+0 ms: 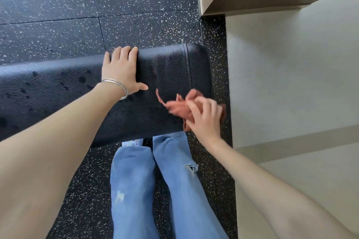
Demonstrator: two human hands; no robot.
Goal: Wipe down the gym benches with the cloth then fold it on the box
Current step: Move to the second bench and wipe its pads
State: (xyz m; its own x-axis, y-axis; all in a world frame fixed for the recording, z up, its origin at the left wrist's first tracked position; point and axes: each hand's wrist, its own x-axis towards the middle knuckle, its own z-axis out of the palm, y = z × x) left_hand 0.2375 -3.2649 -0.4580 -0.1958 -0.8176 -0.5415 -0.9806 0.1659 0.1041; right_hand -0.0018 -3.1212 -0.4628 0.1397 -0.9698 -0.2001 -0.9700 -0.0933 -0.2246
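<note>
A black padded gym bench (167, 75) runs from the left edge to the middle right, with dark wet spots across its top. My left hand (121, 70) lies flat on the bench, fingers over its far edge, silver bangles on the wrist. My right hand (204, 118) grips a crumpled reddish-orange cloth (178, 107) at the bench's near right corner; hand and cloth are motion-blurred. The box is not in view.
Black speckled rubber floor (58, 15) surrounds the bench. A pale wall (291, 73) with a beige ledge rises close to the bench's right end. My legs in blue jeans (147, 190) stand against the bench's near side.
</note>
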